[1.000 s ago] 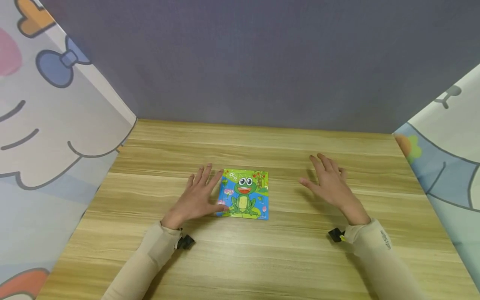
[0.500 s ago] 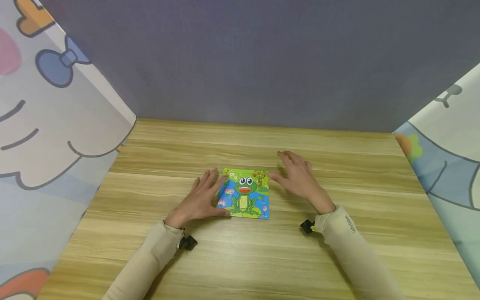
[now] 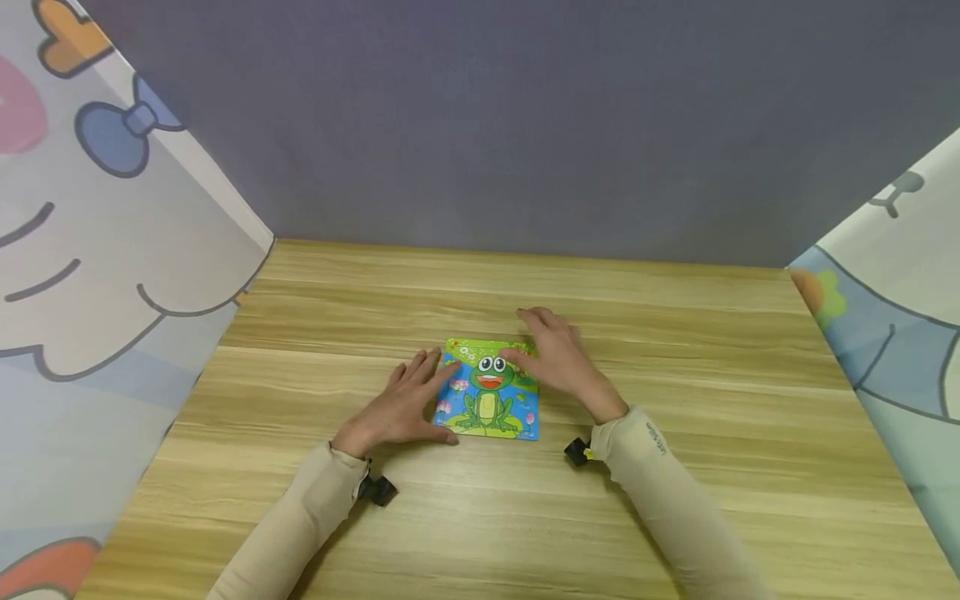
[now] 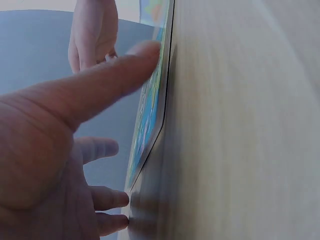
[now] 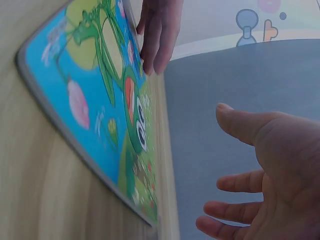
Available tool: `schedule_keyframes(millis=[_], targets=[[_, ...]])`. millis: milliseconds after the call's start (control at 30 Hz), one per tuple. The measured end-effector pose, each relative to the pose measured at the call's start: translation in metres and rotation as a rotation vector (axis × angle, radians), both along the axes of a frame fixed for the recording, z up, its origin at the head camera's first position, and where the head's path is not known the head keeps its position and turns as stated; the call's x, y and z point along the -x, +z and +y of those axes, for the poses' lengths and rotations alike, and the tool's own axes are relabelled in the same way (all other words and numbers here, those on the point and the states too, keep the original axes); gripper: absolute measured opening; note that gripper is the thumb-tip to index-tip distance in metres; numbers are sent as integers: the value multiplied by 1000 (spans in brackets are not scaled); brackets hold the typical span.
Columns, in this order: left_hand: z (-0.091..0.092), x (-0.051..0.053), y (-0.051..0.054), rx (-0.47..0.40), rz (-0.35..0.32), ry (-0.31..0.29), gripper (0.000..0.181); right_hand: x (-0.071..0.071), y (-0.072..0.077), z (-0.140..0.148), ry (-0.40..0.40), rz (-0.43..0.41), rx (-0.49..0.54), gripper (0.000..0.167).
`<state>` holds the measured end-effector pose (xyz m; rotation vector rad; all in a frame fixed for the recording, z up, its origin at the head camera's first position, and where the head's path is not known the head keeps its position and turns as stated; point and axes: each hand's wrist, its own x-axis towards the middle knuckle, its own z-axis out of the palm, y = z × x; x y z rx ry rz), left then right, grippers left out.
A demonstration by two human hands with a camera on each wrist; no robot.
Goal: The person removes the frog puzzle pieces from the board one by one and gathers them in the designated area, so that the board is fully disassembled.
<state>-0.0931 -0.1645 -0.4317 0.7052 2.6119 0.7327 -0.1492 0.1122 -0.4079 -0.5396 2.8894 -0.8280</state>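
Observation:
A square frog picture board [image 3: 487,408] lies flat on the wooden table, blue and green with a thin edge. At its left side the left hand [image 3: 401,404] has its fingers spread, index over the board's left border and thumb near the lower left corner. In the left wrist view the left hand's thumb [image 4: 100,85] overlaps the board [image 4: 149,112]. The right hand [image 3: 562,358] hovers over the upper right corner, fingers apart. The right wrist view shows a gap between the right hand [image 5: 280,175] and the board [image 5: 100,100]. Neither hand holds anything.
The wooden table [image 3: 480,525] meets a dark grey panel [image 3: 525,125] at its back edge. Cartoon-printed panels stand along the left [image 3: 172,242] and right [image 3: 900,333] sides. Small black devices sit at the left wrist [image 3: 377,490] and right wrist [image 3: 577,452].
The right hand has moved left, from well beside the board to above its upper right corner. The left hand has shifted slightly, its fingertips a little lower. The board has stayed in place.

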Motion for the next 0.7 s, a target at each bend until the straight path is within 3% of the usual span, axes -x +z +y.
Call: schedule_keyframes(millis=[367,700], targets=[[-2,0,-5,17,24,-38,91,1,-11,-30,15,-76,112,61],[-2,0,-5,34,54,-56,79,0,-21,-47,10,-137,142,49]])
